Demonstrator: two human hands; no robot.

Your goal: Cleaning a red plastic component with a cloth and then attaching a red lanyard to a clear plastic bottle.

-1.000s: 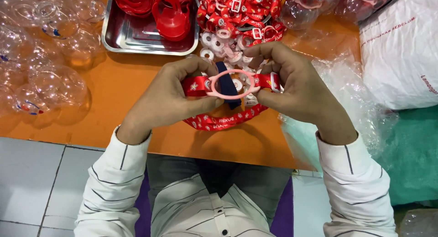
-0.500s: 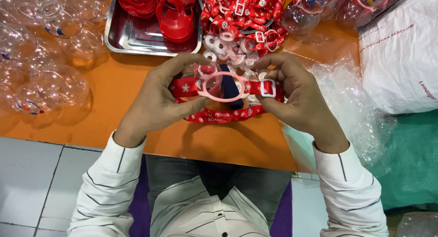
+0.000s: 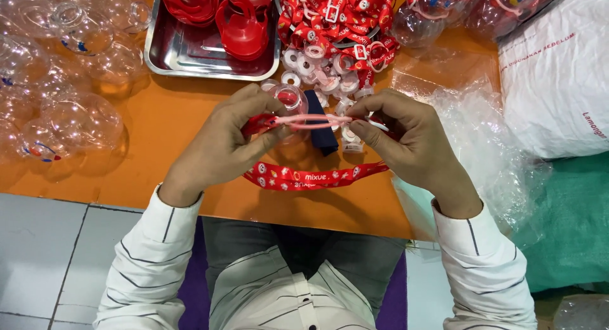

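My left hand (image 3: 225,146) and my right hand (image 3: 409,139) together pinch a pink plastic ring (image 3: 311,120), now seen edge-on, over the orange table (image 3: 165,124). A red printed strap (image 3: 311,176) runs through the ring and hangs in a loop below both hands. A small clear cap (image 3: 290,99) sits just behind the ring near my left fingers. A dark blue piece (image 3: 323,134) lies on the table under the ring.
A steel tray (image 3: 190,51) holds red plastic parts (image 3: 241,22). A heap of red straps and white rings (image 3: 336,32) lies behind my hands. Clear plastic globes (image 3: 57,70) crowd the left. Crumpled clear film (image 3: 488,152) and a white sack (image 3: 558,76) are at right.
The pink ring has tipped from facing me to edge-on, and both hands have drawn slightly apart along it. The strap loop now hangs lower.
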